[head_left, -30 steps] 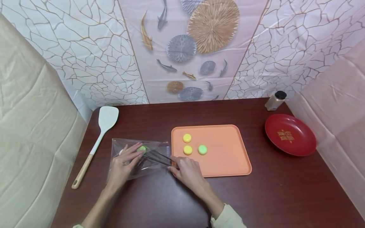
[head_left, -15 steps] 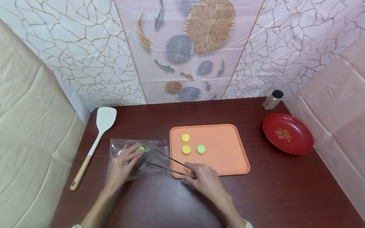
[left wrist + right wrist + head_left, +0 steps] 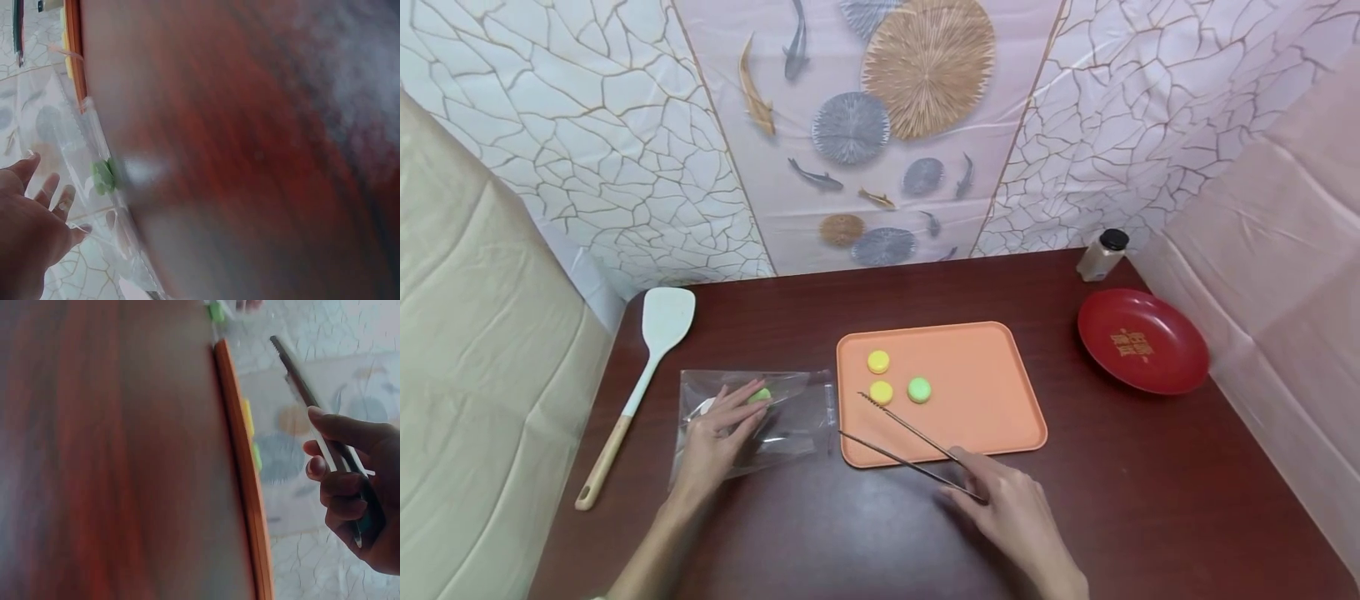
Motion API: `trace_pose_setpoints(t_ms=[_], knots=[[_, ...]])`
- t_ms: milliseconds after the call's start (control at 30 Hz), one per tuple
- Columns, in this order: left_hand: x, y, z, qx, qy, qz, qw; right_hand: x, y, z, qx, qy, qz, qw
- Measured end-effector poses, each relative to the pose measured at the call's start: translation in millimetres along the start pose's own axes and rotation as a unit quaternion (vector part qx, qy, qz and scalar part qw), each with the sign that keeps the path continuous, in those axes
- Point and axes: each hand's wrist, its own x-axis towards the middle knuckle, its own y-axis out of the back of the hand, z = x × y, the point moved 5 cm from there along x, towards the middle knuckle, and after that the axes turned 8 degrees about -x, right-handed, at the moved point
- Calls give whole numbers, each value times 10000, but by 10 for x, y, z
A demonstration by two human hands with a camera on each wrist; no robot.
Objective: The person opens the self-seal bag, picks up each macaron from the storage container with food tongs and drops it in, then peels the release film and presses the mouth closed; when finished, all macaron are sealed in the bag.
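Observation:
My left hand (image 3: 715,437) rests with its fingers fairly straight on a clear plastic bag (image 3: 801,417) at the left. A green macaron (image 3: 761,395) shows inside the bag by the fingertips; a white round thing (image 3: 707,406) is partly hidden by the hand. My right hand (image 3: 1011,508) grips metal tongs (image 3: 918,432), whose arms are spread over the orange tray (image 3: 981,367) with nothing between the tips. On the tray lie two yellow macarons (image 3: 877,361) and a green macaron (image 3: 919,389). The right wrist view also shows the tongs (image 3: 302,384) in the curled fingers.
A white spatula (image 3: 667,321) with a wooden handle lies left of the bag. At the right are a red plate (image 3: 1165,350) and a black-capped jar (image 3: 1102,256). Patterned cloth (image 3: 700,167) hangs behind the dark wooden table (image 3: 865,542).
My right hand has drawn the tongs out of the bag, rightward and toward me, and their arms have spread apart. The left hand stays on the bag. The whole head view shifts slightly.

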Motion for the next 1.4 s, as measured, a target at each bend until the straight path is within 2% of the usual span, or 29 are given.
trace_pose_setpoints(t_ms=[433,667,867,1033,1400], knots=[[4,-1,-16,37,-45,75,10000,-118,137,461,-410,-884,221,9950],[-8,-8,-33,189,103,-12,9998,-157,104,589,-530,-1315,-311,9894],[-6,-14,-32,345,237,-85,9991,-170,57,650,-473,-1738,-911,9794],[-2,-10,-27,336,256,-84,9991,-166,32,679,-544,-1784,-1096,9763],[-4,5,-38,262,316,-101,9991,-184,35,681,-458,-1784,-977,9780]])
